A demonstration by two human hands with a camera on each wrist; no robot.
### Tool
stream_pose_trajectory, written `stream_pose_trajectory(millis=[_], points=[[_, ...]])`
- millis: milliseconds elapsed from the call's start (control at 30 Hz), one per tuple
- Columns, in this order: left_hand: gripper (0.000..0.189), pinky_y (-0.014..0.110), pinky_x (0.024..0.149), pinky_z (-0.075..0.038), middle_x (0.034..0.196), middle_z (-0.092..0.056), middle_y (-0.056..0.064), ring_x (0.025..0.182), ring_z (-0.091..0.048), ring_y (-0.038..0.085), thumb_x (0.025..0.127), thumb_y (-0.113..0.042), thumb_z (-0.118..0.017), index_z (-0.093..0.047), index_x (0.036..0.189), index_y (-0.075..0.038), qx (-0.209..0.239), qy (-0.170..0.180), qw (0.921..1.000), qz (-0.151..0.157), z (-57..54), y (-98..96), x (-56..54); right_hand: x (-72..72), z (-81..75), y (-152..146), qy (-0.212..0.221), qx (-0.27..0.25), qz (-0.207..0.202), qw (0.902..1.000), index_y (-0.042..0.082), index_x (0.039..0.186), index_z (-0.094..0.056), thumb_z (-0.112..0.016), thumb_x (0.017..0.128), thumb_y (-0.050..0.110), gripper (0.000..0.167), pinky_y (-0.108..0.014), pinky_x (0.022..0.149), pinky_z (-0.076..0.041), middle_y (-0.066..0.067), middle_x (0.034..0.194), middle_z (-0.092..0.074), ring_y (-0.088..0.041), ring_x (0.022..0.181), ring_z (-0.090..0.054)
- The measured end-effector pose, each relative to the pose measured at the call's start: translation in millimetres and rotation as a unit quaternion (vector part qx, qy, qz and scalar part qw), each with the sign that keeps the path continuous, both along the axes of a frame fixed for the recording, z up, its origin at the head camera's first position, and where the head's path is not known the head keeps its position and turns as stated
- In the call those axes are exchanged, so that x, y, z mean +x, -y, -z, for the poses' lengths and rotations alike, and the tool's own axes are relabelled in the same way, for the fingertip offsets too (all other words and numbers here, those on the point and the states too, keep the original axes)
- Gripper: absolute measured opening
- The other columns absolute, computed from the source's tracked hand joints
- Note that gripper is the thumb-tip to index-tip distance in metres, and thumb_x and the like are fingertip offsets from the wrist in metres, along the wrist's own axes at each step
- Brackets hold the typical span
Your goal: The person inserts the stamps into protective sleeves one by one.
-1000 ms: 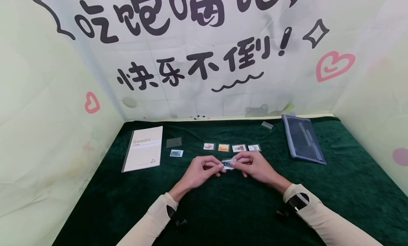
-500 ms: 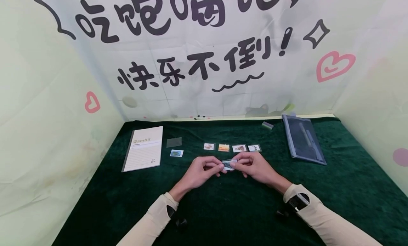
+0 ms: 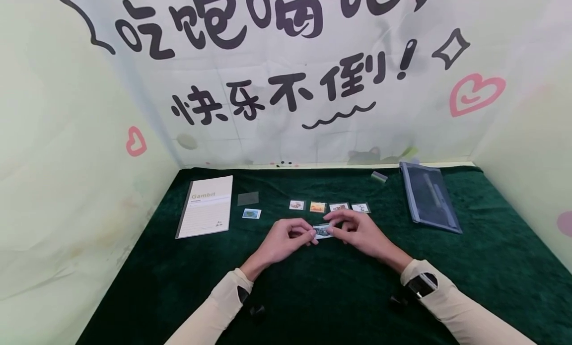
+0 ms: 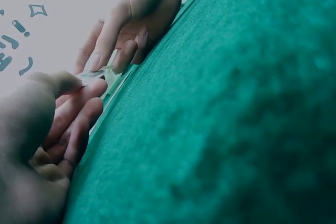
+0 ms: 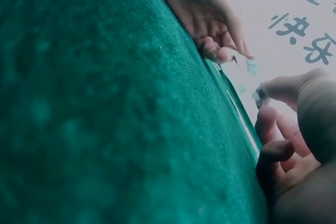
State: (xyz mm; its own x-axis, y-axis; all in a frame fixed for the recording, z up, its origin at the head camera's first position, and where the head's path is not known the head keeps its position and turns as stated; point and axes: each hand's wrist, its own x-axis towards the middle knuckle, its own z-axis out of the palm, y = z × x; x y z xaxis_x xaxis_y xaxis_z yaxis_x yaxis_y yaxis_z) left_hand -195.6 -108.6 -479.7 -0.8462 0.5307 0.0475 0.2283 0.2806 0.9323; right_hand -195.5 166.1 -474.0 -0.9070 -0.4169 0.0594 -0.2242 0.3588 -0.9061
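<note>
Both hands meet over the green cloth in the middle of the head view. Between them is a small blue-grey postage stamp [image 3: 321, 231], with a clear edge that looks like a sleeve. My left hand [image 3: 288, 240] pinches its left end between thumb and fingers. At the right end, my right hand [image 3: 359, 235] holds it with the thumb on top and the index finger arched above. In the left wrist view the stamp [image 4: 92, 76] is pale and seen nearly edge-on. Just beyond the hands, several sleeved stamps [image 3: 318, 207] lie in a row.
Left of the hands lie a blue-green stamp [image 3: 252, 214] and a clear sleeve [image 3: 248, 198], beside a notebook [image 3: 205, 206]. A blue zip pouch [image 3: 430, 198] is at the right, with a small block [image 3: 379, 176] near it. A printed wall [image 3: 268, 136] closes off the back.
The right hand has shifted slightly and its index finger has risen, so more of the stamp shows. The left hand keeps its pinch. The head view has swung a little to the left.
</note>
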Motion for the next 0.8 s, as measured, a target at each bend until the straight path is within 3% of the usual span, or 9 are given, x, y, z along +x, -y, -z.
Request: stream_pose_trajectory(millis=[200, 433, 567, 667, 800], points=[[0.017, 0.029, 0.084, -0.059, 0.102, -0.083, -0.007, 0.094, -0.078, 0.012, 0.108, -0.037, -0.069, -0.078, 0.114, -0.024, -0.027, -0.012, 0.9994, -0.018, -4.9, 3.8, -2.8, -5.8, -7.6, 8.6, -0.064, 0.074, -0.023, 0.9949, 0.027, 0.121, -0.075, -0.079, 0.1, 0.03, 0.021, -0.029, 0.064, -0.055, 0.005, 0.1, -0.076, -0.015, 0.07, -0.068], [0.014, 0.031, 0.088, -0.059, 0.108, -0.081, -0.007, 0.094, -0.074, 0.012, 0.106, -0.032, -0.072, -0.078, 0.117, -0.025, -0.057, -0.039, 0.9933, -0.092, -14.9, 33.0, -11.3, -25.3, -24.0, 35.7, -0.06, 0.093, -0.032, 0.9933, 0.03, 0.12, -0.076, -0.078, 0.102, 0.029, 0.018, -0.029, 0.062, -0.052, 0.005, 0.098, -0.076, -0.016, 0.069, -0.064], [0.014, 0.033, 0.086, -0.058, 0.11, -0.08, -0.007, 0.095, -0.072, 0.012, 0.105, -0.028, -0.073, -0.078, 0.117, -0.026, -0.094, -0.089, 0.9802, -0.151, -21.2, 62.6, -22.0, -39.6, -31.8, 51.8, -0.055, 0.092, -0.034, 0.9936, 0.028, 0.122, -0.076, -0.077, 0.102, 0.029, 0.02, -0.031, 0.068, -0.054, 0.002, 0.102, -0.076, -0.018, 0.075, -0.065], [0.014, 0.039, 0.089, -0.057, 0.115, -0.079, -0.003, 0.097, -0.07, 0.016, 0.105, -0.022, -0.072, -0.078, 0.118, -0.024, -0.147, -0.123, 0.9633, -0.188, -23.9, 87.8, -30.7, -50.1, -34.7, 63.2, -0.05, 0.089, -0.037, 0.9941, 0.027, 0.123, -0.077, -0.077, 0.102, 0.028, 0.02, -0.034, 0.072, -0.054, 0.001, 0.103, -0.075, -0.019, 0.08, -0.066], [0.019, 0.05, 0.101, -0.054, 0.13, -0.075, 0.008, 0.11, -0.066, 0.026, 0.103, -0.013, -0.073, -0.079, 0.121, -0.018, -0.219, -0.13, 0.9475, -0.193, -25.9, 115.1, -37.8, -63.2, -34.1, 78.0, -0.048, 0.085, -0.037, 0.9946, 0.025, 0.122, -0.077, -0.076, 0.103, 0.027, 0.02, -0.034, 0.071, -0.051, 0.0, 0.101, -0.075, -0.02, 0.078, -0.064]])
